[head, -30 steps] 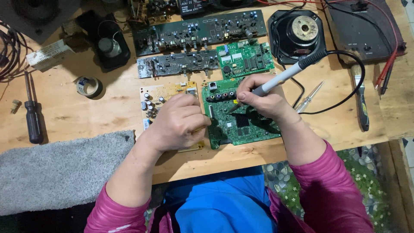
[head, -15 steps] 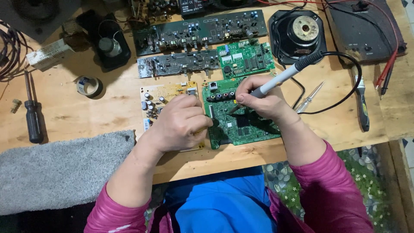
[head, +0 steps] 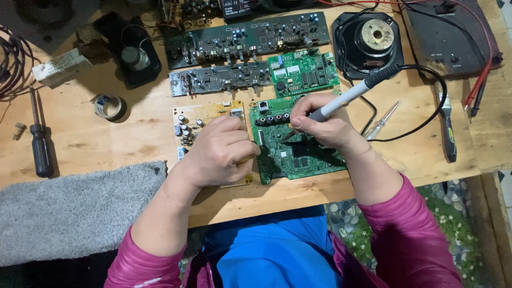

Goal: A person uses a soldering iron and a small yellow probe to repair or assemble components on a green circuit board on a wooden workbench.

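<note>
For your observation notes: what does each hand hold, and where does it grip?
Right hand grips the grey soldering iron near its tip end. Left hand's hold cannot be told.

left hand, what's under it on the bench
The left hand rests on a pale yellow circuit board beside the green circuit board. Capacitors show at the yellow board's upper left; its lower right is covered by the hand.

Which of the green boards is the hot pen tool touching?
The big green circuit board nearest the person, under the right hand holding the grey soldering iron. The smaller green board behind it lies untouched.
</note>
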